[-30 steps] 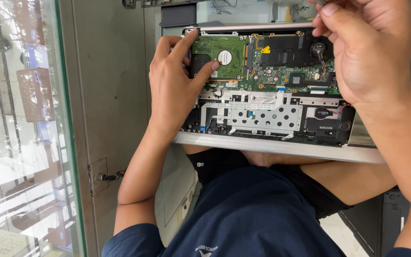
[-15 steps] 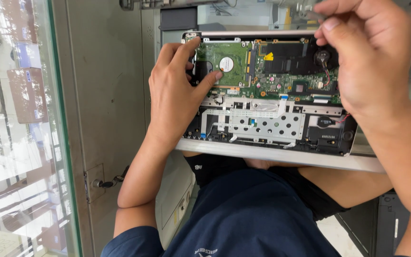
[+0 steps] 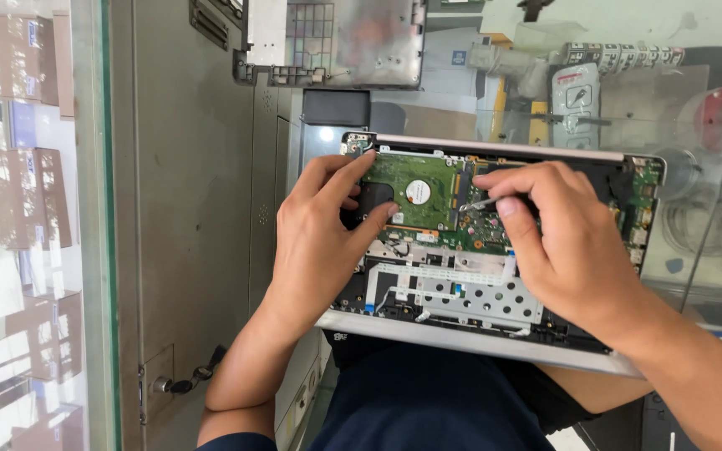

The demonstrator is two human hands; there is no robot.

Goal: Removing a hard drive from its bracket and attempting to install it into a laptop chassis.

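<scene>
Head view: an opened laptop [image 3: 495, 334], its bottom cover off and its insides exposed, rests on the lap of a seated person in dark blue clothing. The left hand [image 3: 319, 242] lies spread over the left part of the chassis, fingers loosely curled and gripping nothing, index finger reaching along the top edge of the green hard drive [image 3: 415, 190] and thumb pressed beside its lower left corner. The right hand [image 3: 570, 242] hovers over the circuit board [image 3: 482, 227], thumb and fingers pinched shut on a thin silvery tool [image 3: 480, 203] whose tip touches the board just right of the drive. A perforated metal plate [image 3: 478, 296] spans the laptop's near half. Beyond, a detached laptop cover [image 3: 336, 42] lies against a grey cabinet [image 3: 185, 209]
</scene>
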